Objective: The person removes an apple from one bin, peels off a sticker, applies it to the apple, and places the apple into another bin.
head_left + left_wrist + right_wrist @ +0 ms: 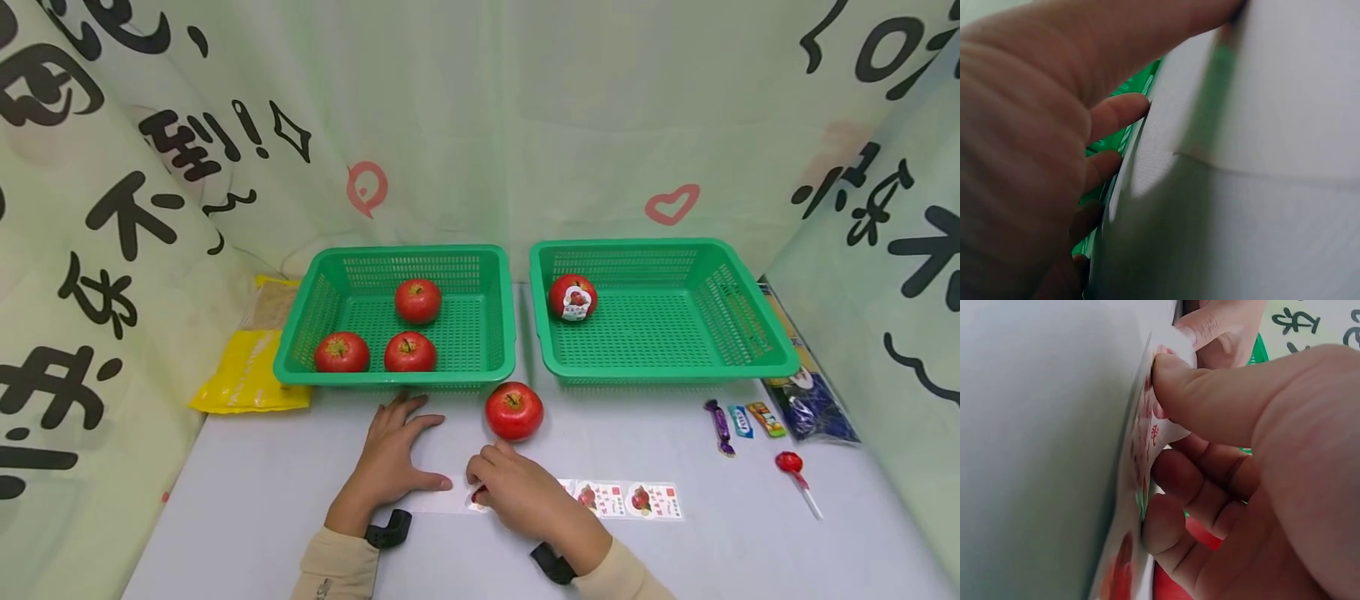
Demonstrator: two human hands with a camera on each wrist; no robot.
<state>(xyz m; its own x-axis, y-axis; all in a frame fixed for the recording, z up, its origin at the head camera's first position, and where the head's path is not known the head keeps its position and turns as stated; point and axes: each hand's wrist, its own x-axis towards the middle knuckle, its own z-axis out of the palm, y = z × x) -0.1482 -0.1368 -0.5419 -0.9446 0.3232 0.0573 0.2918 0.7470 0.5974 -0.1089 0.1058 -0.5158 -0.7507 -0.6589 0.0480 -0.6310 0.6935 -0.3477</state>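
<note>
A sticker strip (630,500) with apple labels lies on the table in front of me. My left hand (393,454) lies flat with spread fingers, its thumb pressing the strip's bare left end (435,502). My right hand (510,492) pinches a sticker (1157,428) between thumb and fingers and lifts its edge off the backing. A loose red apple (513,410) sits just beyond the right hand. The left green basket (487,283) holds three apples (408,352). The right green basket (750,317) holds one apple (573,297) that bears a label.
A yellow packet (243,375) lies left of the baskets. Wrapped candies (738,421), a red lollipop (791,465) and a dark blue bag (813,404) lie at the right. Printed cloth walls close in the table on three sides.
</note>
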